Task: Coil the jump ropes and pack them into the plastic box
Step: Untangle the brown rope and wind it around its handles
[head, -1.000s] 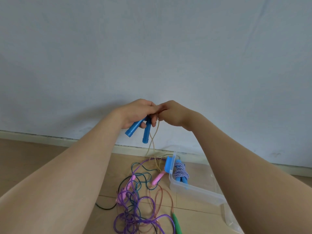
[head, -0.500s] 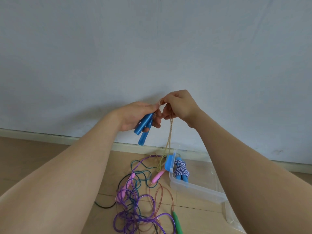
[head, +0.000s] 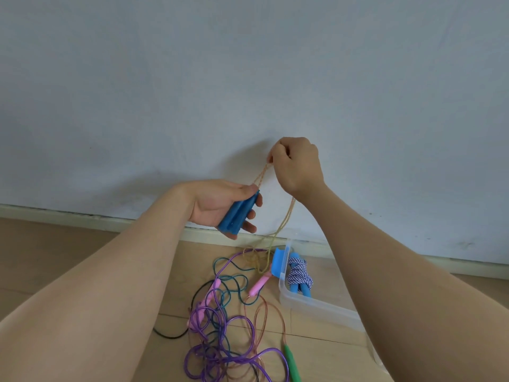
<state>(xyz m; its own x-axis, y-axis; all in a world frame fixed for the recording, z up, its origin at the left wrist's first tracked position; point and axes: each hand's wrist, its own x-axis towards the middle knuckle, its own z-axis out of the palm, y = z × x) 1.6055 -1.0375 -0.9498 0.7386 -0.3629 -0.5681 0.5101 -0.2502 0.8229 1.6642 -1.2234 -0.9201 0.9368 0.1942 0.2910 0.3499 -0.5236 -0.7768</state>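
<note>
My left hand [head: 220, 206] grips two blue handles [head: 239, 215] side by side, held in the air in front of the wall. Their tan rope [head: 286, 216] runs up from the handles to my right hand [head: 296, 164], which pinches it higher up; the rest hangs down to the floor. A clear plastic box [head: 311, 303] lies on the floor at the right and holds a coiled blue-and-white rope [head: 298, 272] with blue handles. My right forearm hides part of the box.
A tangle of purple, teal, copper and black ropes [head: 228, 334] lies on the wooden floor left of the box, with pink handles [head: 259, 283] and a green handle [head: 292, 363]. A blue clip [head: 278, 261] sits on the box's end. The wall stands close behind.
My right hand has risen and moved right, drawing the tan rope up from the handles. My left hand has turned so that both handles lie together in its palm.
</note>
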